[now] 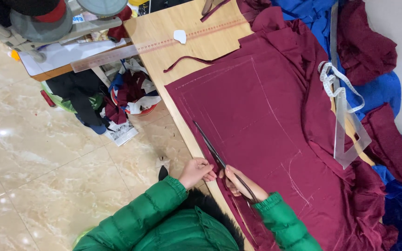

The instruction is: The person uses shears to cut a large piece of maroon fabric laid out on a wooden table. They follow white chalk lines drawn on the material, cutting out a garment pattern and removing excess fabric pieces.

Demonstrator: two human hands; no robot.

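A large maroon cloth (257, 116) marked with pale chalk lines lies spread on the wooden table (196, 44). Long dark scissors (208, 144) lie along the cloth's left edge, blades pointing away from me. My right hand (242, 185), in a green puffy sleeve, grips the scissors' handles. My left hand (196, 172) pinches the cloth's edge at the table's rim, just left of the blades.
A clear triangle ruler (347, 135) and a white measuring tape (338, 81) rest on the cloth at right. A long clear ruler (164, 44) and a white chalk piece (180, 36) lie at the far end. Blue and maroon cloth is heaped right. A basket of scraps (131, 95) stands on the tiled floor.
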